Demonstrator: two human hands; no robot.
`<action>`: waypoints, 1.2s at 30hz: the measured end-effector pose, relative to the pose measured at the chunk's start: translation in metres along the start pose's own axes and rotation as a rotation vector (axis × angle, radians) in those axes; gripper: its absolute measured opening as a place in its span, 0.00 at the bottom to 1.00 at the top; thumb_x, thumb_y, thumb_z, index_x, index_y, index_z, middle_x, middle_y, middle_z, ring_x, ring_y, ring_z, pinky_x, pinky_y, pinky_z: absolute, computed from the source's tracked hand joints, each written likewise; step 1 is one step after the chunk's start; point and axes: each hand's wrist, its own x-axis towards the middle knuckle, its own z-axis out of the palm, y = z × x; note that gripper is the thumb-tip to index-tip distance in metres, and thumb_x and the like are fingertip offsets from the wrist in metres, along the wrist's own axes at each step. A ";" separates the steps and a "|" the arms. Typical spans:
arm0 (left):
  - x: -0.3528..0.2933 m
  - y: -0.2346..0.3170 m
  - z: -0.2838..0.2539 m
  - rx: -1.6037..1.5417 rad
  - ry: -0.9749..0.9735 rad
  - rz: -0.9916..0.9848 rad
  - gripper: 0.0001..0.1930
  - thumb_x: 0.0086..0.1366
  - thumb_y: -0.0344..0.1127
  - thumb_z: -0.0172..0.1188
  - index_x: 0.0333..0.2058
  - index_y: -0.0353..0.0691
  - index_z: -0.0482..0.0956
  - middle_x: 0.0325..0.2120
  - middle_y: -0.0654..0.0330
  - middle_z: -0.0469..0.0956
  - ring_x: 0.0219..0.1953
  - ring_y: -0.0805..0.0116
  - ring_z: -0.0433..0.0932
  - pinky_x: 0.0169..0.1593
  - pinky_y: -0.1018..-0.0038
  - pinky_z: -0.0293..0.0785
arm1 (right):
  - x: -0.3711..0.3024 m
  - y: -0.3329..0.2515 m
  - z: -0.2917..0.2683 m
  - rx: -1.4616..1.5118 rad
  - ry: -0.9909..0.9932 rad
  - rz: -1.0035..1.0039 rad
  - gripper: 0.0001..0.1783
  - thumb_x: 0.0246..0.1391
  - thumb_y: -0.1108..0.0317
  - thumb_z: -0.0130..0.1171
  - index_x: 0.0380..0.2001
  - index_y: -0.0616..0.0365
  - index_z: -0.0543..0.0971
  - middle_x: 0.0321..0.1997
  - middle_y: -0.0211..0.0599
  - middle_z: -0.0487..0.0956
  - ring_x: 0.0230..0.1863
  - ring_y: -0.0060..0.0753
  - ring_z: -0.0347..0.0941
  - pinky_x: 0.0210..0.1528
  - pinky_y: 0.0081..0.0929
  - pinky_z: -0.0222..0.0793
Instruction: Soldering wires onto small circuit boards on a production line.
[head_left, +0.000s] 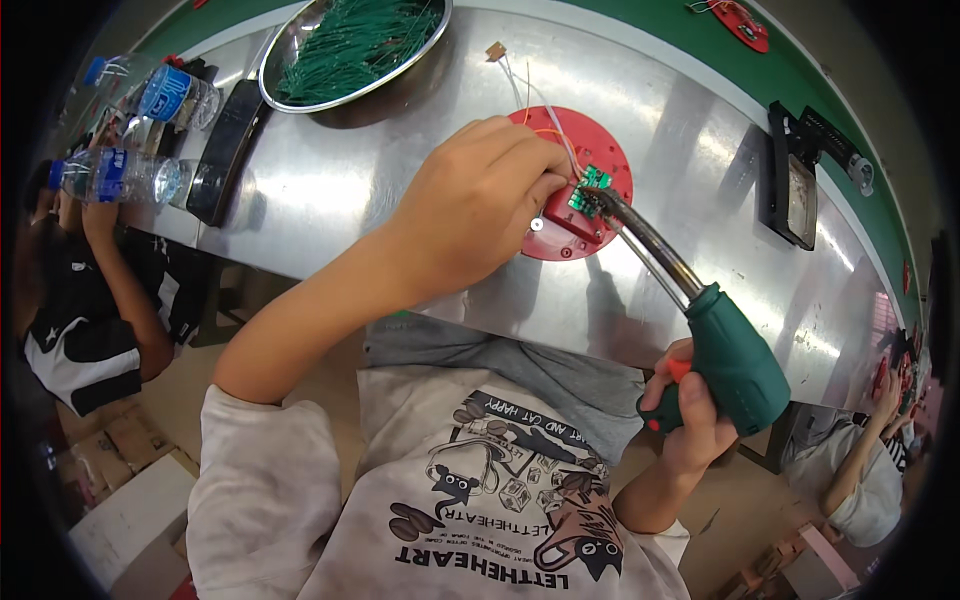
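Observation:
My right hand (690, 415) is wrapped round the pistol grip of a dark green soldering gun (738, 360), with a finger at its red trigger. The gun's metal tip rests at a small green circuit board (592, 190). That board lies over a raised block on a round red plastic disc (612, 150). From the left, my left hand (480, 195) reaches over the disc, thumb and fingers pinched on a thin wire (562, 130) beside the board; the fingertips partly hide it. Pale and orange wires run up to a small tan connector (496, 51).
A steel bowl (350, 98) full of green wires stands at the far left of the metal table (420, 160). Left of it are a black case (225, 155) and plastic bottles (115, 175). A black stand (792, 180) is at right. Other people sit at both sides.

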 end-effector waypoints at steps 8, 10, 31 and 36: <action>-0.002 -0.002 0.001 0.012 0.003 -0.013 0.04 0.57 0.26 0.63 0.32 0.38 0.78 0.27 0.55 0.78 0.31 0.52 0.77 0.38 0.61 0.74 | 0.005 -0.003 0.000 0.011 -0.015 0.016 0.21 0.57 0.63 0.58 0.44 0.73 0.74 0.29 0.47 0.76 0.15 0.30 0.71 0.17 0.24 0.67; -0.002 -0.003 0.001 0.020 0.011 0.031 0.04 0.60 0.23 0.62 0.34 0.34 0.78 0.28 0.53 0.79 0.30 0.54 0.77 0.35 0.65 0.74 | 0.006 -0.004 0.000 0.013 -0.011 0.016 0.21 0.57 0.63 0.58 0.45 0.73 0.73 0.30 0.47 0.76 0.15 0.30 0.71 0.17 0.24 0.67; -0.002 0.001 0.000 -0.015 0.037 0.026 0.05 0.59 0.22 0.62 0.35 0.34 0.78 0.31 0.54 0.77 0.33 0.54 0.76 0.38 0.65 0.74 | 0.002 -0.005 -0.005 0.019 0.006 -0.064 0.28 0.59 0.64 0.54 0.55 0.76 0.65 0.34 0.55 0.74 0.15 0.30 0.71 0.15 0.27 0.69; -0.002 0.006 -0.004 -0.004 0.079 0.062 0.07 0.56 0.21 0.64 0.35 0.33 0.80 0.33 0.53 0.74 0.34 0.54 0.76 0.39 0.66 0.74 | 0.000 -0.003 -0.003 0.048 -0.014 -0.041 0.30 0.58 0.65 0.55 0.58 0.75 0.64 0.36 0.55 0.75 0.16 0.31 0.72 0.16 0.26 0.69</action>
